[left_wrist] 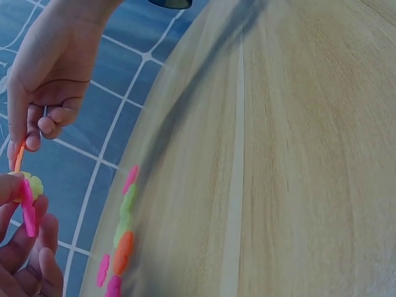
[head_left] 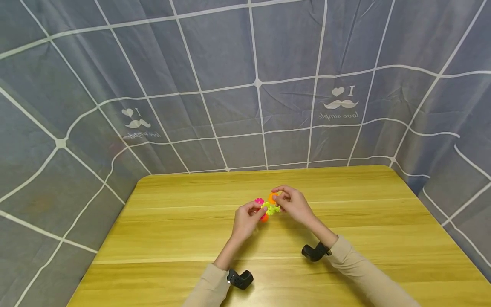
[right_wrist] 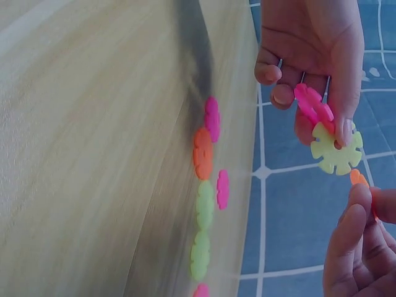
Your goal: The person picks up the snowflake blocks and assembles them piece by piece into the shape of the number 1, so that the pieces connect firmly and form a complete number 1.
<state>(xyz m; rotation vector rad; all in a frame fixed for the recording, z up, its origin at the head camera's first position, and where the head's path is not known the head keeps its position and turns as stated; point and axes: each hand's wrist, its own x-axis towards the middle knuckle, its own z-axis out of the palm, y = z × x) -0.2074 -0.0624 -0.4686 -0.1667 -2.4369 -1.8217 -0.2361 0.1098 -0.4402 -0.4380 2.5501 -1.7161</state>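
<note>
My left hand (head_left: 244,221) pinches a yellow-green notched plastic disc (right_wrist: 327,153), a flower-shaped linking piece, between thumb and fingers. A pink disc (right_wrist: 312,104) stands at an angle against it, apparently slotted in. In my right hand (head_left: 296,207), thumb and fingertips grip an orange disc (right_wrist: 358,178), mostly covered by the fingers in the right wrist view. Its edge meets or nearly meets the rim of the yellow-green one; whether they interlock I cannot tell. Both hands are above the loose discs on the table.
Several loose discs lie close together on the wooden table (head_left: 172,238): an orange one (right_wrist: 203,153), yellow-green ones (right_wrist: 205,205) and pink ones (right_wrist: 223,189). A grey curtain with white lines (head_left: 226,111) hangs behind the table's far edge. Black wrist cameras (head_left: 241,279) sit on both wrists.
</note>
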